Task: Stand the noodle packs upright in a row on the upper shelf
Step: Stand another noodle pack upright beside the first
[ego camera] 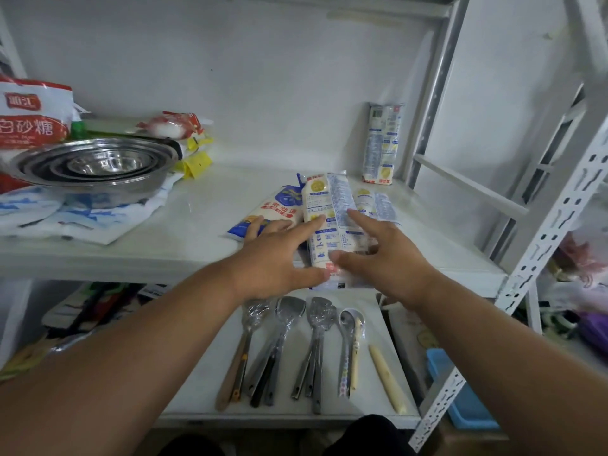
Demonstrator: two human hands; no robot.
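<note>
One noodle pack stands upright against the back wall at the right end of the upper shelf. Three more packs lie flat near the shelf's front. The middle pack lies on top, with a blue-ended pack to its left and another pack to its right. My left hand rests with spread fingers on the middle pack's left side and on the blue-ended pack. My right hand lies with spread fingers on the middle pack's right side. Neither hand has closed around a pack.
Nested steel bowls sit on plastic bags at the shelf's left, with a red sugar bag behind. Wrapped spatulas and spoons lie on the lower shelf. A perforated white upright stands at the right.
</note>
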